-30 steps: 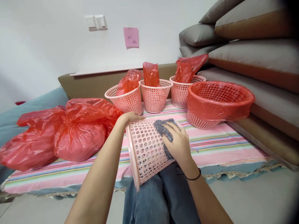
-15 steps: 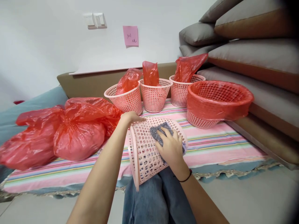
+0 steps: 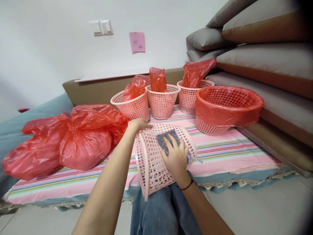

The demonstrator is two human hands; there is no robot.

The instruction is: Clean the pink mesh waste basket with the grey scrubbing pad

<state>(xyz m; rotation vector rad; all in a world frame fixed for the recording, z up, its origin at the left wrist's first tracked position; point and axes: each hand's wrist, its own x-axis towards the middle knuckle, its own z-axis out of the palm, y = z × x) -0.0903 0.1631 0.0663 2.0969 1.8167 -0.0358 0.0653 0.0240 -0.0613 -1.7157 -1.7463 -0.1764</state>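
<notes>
**Grey cloth pressed on a tipped pink basket**

A pink mesh basket [image 3: 158, 156] lies on its side across the person's lap, at the near edge of the striped mat [image 3: 220, 153]. The left hand [image 3: 139, 125] grips its upper side, fingers curled over the mesh. The right hand [image 3: 174, 156] lies flat on a grey cloth [image 3: 166, 141] (a coarse, speckled one), pressing it against the basket wall. Three bag-lined baskets [image 3: 162, 101] stand along the mat's far edge; tied red bags [image 3: 83, 143] lie toward its left edge.

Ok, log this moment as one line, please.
left hand: steadies pink basket lying sideways on lap | right hand: presses grey cloth on basket wall | behind: three bag-lined baskets
</notes>
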